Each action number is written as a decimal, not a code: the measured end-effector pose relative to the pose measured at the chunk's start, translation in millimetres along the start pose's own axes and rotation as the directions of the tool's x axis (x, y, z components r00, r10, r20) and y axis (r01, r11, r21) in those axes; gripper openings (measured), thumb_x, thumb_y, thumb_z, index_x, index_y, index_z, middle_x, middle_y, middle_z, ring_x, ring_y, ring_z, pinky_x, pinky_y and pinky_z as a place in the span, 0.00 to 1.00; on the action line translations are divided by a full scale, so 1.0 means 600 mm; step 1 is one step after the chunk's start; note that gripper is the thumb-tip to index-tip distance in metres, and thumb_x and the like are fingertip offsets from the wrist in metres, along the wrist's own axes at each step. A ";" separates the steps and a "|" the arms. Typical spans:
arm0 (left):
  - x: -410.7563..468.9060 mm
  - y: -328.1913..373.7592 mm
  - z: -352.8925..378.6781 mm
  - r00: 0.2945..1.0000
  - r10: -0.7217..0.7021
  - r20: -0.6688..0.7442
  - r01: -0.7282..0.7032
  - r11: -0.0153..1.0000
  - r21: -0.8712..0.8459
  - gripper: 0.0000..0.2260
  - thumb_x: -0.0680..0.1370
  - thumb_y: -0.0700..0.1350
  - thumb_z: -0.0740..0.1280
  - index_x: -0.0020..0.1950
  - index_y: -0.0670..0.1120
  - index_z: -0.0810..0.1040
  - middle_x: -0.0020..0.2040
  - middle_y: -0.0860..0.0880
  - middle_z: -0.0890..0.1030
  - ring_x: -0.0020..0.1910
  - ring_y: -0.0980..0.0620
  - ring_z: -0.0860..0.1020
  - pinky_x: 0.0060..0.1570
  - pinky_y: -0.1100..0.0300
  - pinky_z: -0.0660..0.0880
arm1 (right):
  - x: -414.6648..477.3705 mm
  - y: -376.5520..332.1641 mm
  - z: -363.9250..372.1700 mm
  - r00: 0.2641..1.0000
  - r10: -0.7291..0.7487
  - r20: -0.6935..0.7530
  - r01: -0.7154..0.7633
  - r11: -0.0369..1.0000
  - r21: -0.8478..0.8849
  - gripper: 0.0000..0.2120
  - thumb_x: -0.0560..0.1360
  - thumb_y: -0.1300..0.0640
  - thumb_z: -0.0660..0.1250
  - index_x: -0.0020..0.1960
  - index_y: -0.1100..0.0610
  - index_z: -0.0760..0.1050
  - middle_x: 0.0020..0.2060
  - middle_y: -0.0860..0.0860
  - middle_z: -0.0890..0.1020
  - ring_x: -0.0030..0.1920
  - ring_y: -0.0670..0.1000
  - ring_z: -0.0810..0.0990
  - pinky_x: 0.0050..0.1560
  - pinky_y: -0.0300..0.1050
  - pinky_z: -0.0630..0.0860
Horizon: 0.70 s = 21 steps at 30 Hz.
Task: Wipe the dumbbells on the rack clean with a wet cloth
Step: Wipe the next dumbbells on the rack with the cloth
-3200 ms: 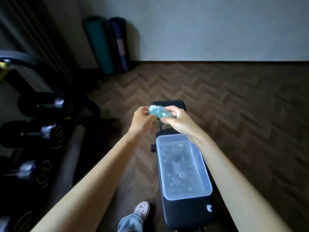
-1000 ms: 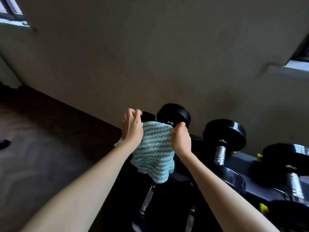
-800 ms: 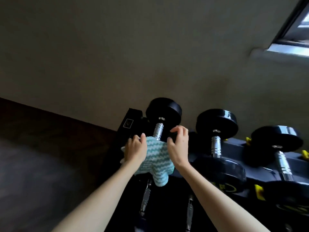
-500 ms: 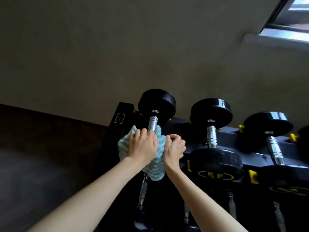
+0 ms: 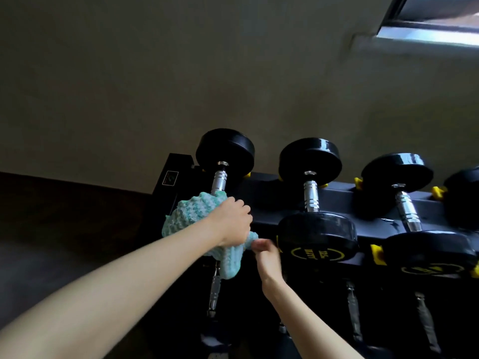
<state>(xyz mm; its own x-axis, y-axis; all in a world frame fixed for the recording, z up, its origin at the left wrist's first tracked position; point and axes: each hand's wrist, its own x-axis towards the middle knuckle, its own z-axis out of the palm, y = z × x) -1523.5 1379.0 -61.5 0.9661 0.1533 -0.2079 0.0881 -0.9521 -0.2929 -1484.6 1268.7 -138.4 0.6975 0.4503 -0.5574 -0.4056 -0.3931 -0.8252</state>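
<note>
At the rack's (image 5: 337, 200) left end, the left hand (image 5: 230, 224) now grips the cloth (image 5: 189, 216) around the first dumbbell (image 5: 225, 151), so wiping has started. The right hand (image 5: 267, 257) has dropped to the cloth's hanging edge; whether it pinches, I cannot tell.

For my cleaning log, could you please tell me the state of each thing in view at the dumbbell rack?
Leftmost black chrome-handled dumbbell: racked, near end covered.
Teal-and-white wavy cloth: bunched over that dumbbell.
Left hand: grips the cloth.
Right hand: curled at the cloth's tail; grip unclear.
Second black dumbbell: racked, untouched.
Third black dumbbell: racked, untouched.
Black metal rack: holding the dumbbells.
</note>
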 end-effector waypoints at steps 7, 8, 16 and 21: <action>-0.053 -0.046 0.035 0.852 -0.487 -0.190 0.325 0.778 -0.537 0.24 0.73 0.53 0.46 0.46 0.43 0.79 0.43 0.45 0.80 0.41 0.43 0.78 0.42 0.53 0.72 | -0.047 -0.094 0.053 0.902 -0.407 0.144 0.417 0.908 -0.042 0.10 0.76 0.61 0.57 0.49 0.56 0.77 0.40 0.47 0.77 0.41 0.44 0.72 0.47 0.42 0.68; -0.060 -0.059 0.048 0.807 -0.575 -0.136 0.368 0.669 -0.646 0.27 0.73 0.55 0.44 0.49 0.43 0.78 0.48 0.44 0.79 0.47 0.43 0.77 0.47 0.54 0.70 | -0.049 -0.100 0.066 0.849 -0.492 0.191 0.516 0.850 -0.107 0.11 0.77 0.58 0.55 0.51 0.59 0.75 0.42 0.48 0.75 0.43 0.44 0.71 0.49 0.42 0.66; -0.115 0.001 0.108 0.492 -0.852 -0.178 0.239 0.329 -0.914 0.26 0.77 0.52 0.49 0.66 0.36 0.70 0.63 0.38 0.70 0.59 0.51 0.69 0.58 0.58 0.66 | -0.014 -0.117 0.103 0.668 -0.651 0.361 0.709 0.408 -0.576 0.27 0.70 0.39 0.41 0.44 0.56 0.71 0.40 0.49 0.73 0.43 0.54 0.71 0.44 0.47 0.64; -0.095 -0.041 0.079 0.573 -0.806 -0.147 0.351 0.404 -0.845 0.23 0.73 0.55 0.46 0.45 0.41 0.73 0.45 0.44 0.74 0.46 0.43 0.74 0.43 0.56 0.67 | 0.014 -0.147 0.103 0.775 -0.527 0.348 0.632 0.646 -0.429 0.19 0.77 0.47 0.57 0.34 0.60 0.65 0.29 0.49 0.69 0.33 0.48 0.68 0.36 0.46 0.62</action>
<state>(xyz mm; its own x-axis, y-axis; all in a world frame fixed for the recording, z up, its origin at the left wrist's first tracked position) -1592.3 1406.3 -86.8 0.5186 0.8165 0.2536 0.5802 -0.5539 0.5971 -1479.5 1356.6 -75.7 0.5489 0.8354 -0.0291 0.4317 -0.3132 -0.8459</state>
